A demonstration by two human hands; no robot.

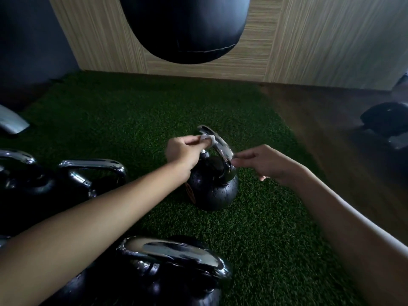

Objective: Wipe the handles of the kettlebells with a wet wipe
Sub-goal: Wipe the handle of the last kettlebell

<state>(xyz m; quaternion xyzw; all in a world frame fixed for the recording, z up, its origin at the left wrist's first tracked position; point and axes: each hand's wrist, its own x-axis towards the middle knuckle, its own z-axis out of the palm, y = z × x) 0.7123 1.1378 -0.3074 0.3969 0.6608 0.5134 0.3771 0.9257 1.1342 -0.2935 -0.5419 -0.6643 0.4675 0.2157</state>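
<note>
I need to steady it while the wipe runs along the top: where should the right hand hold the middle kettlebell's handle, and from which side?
Grip the chrome handle at its near-right leg, above the round body, coming from the right. The left hand pinches the wet wipe on the arch's far part, leaving that leg free, with the right hand beside it.

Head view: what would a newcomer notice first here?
The black round kettlebell with a chrome handle, centre on the green turf, where the left grip pinches a white wet wipe against that handle. Above hangs a big black punching bag; more chrome-handled kettlebells crowd the lower left.
</note>
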